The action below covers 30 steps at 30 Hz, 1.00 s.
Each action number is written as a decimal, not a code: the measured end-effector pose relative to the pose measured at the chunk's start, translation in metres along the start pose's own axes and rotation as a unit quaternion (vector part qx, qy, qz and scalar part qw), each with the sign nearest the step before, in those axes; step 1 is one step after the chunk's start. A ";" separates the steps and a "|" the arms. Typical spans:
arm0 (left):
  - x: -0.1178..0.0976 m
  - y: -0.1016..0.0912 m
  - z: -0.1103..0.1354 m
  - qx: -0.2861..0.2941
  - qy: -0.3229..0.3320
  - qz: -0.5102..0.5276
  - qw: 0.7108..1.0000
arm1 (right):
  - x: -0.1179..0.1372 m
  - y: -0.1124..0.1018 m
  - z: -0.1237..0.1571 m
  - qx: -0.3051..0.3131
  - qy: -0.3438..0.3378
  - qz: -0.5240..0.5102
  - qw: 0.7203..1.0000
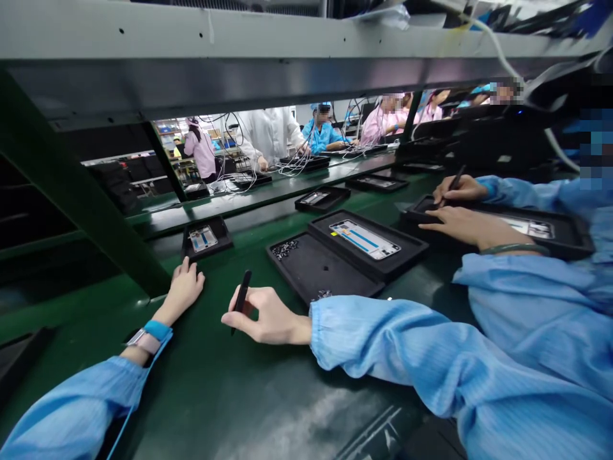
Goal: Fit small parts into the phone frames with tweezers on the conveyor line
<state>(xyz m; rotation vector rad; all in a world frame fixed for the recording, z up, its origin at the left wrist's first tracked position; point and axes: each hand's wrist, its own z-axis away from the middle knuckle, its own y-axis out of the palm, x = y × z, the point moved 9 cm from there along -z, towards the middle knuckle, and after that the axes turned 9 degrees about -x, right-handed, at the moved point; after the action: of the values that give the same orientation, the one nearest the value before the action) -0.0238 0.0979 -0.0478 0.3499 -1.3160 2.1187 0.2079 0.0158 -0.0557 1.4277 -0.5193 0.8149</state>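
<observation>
Your right hand is closed on a slim black tool over the green surface. Your left fingertips meet the near-left corner of a small black tray, toward the surface's far edge, bearing a phone-like part; whether they grip cannot be told. Judgement: sound handling calls for light, even contact, tray level, tool tip clear of the part.

This is looking like an electronics factory tbh: smocked people are working past the counter's far edge, black trays are holding phone-like frames.
</observation>
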 end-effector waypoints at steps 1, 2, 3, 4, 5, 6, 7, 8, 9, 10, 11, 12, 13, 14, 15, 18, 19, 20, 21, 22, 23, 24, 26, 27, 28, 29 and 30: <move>0.001 0.000 0.002 -0.004 -0.006 -0.001 1.000 | 0.002 -0.003 -0.003 -0.004 0.002 0.000 1.000; 0.002 -0.001 0.004 -0.008 -0.011 -0.001 1.000 | 0.003 -0.008 -0.009 -0.010 0.010 0.000 1.000; 0.002 -0.003 0.005 -0.011 -0.016 0.000 1.000 | 0.002 -0.016 -0.016 -0.018 0.022 0.003 1.000; 0.002 -0.005 0.005 -0.014 -0.018 0.002 1.000 | 0.001 -0.026 -0.026 -0.029 0.034 0.010 0.999; 0.000 -0.008 0.004 -0.017 -0.017 0.007 1.000 | -0.001 -0.038 -0.036 -0.040 0.047 0.024 0.998; -0.003 -0.010 0.004 -0.020 -0.014 0.012 1.000 | -0.004 -0.052 -0.047 -0.054 0.060 0.048 0.996; -0.006 -0.013 0.003 -0.023 -0.009 0.020 0.999 | -0.009 -0.068 -0.057 -0.069 0.076 0.086 0.991; -0.011 -0.016 0.003 -0.025 -0.003 0.029 0.999 | -0.015 -0.086 -0.066 -0.085 0.096 0.136 0.982; -0.017 -0.018 0.003 -0.026 0.005 0.038 0.999 | -0.022 -0.104 -0.074 -0.100 0.118 0.195 0.969; -0.024 -0.020 0.004 -0.025 0.014 0.047 0.998 | -0.030 -0.120 -0.079 -0.109 0.137 0.248 0.953; -0.032 -0.021 0.006 -0.023 0.024 0.057 0.998 | -0.036 -0.135 -0.083 -0.114 0.148 0.278 0.942; -0.042 -0.022 0.009 -0.019 0.036 0.068 0.997 | -0.043 -0.147 -0.085 -0.116 0.157 0.300 0.934; -0.052 -0.022 0.012 -0.013 0.050 0.079 0.996 | -0.049 -0.157 -0.086 -0.116 0.164 0.314 0.928; -0.064 -0.021 0.016 -0.005 0.066 0.090 0.994 | -0.056 -0.165 -0.086 -0.117 0.170 0.323 0.923; -0.075 -0.021 0.020 0.004 0.083 0.102 0.991 | -0.063 -0.173 -0.085 -0.118 0.178 0.335 0.918; -0.105 -0.018 0.031 0.034 0.133 0.135 0.981 | -0.079 -0.192 -0.080 -0.129 0.195 0.364 0.902; -0.111 -0.018 0.034 0.042 0.145 0.143 0.978 | -0.082 -0.198 -0.080 -0.134 0.197 0.371 0.898; -0.115 -0.017 0.035 0.050 0.153 0.150 0.976 | -0.084 -0.203 -0.079 -0.139 0.196 0.377 0.895; -0.118 -0.017 0.036 0.056 0.158 0.155 0.974 | -0.085 -0.208 -0.079 -0.145 0.194 0.382 0.892; -0.119 -0.016 0.037 0.061 0.160 0.160 0.972 | -0.085 -0.213 -0.080 -0.150 0.191 0.386 0.890; -0.119 -0.016 0.036 0.065 0.160 0.164 0.971 | -0.085 -0.217 -0.080 -0.155 0.187 0.389 0.889; -0.118 -0.015 0.036 0.070 0.160 0.167 0.970 | -0.084 -0.221 -0.081 -0.159 0.184 0.392 0.887; -0.117 -0.014 0.035 0.077 0.159 0.174 0.969 | -0.083 -0.228 -0.082 -0.161 0.180 0.398 0.885; -0.116 -0.013 0.035 0.079 0.158 0.177 0.968 | -0.083 -0.230 -0.082 -0.160 0.179 0.400 0.884; -0.116 -0.013 0.035 0.081 0.157 0.179 0.968 | -0.083 -0.232 -0.082 -0.157 0.178 0.403 0.884; -0.115 -0.012 0.034 0.082 0.156 0.182 0.967 | -0.084 -0.233 -0.082 -0.153 0.178 0.407 0.883; -0.115 -0.012 0.034 0.082 0.155 0.184 0.967 | -0.085 -0.235 -0.082 -0.149 0.178 0.411 0.881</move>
<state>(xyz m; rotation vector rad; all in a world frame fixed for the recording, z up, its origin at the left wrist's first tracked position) 0.0699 0.0305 -0.0827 -0.1736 -1.0872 2.4734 0.3180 0.0923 -0.2817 0.7057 -0.9371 1.5604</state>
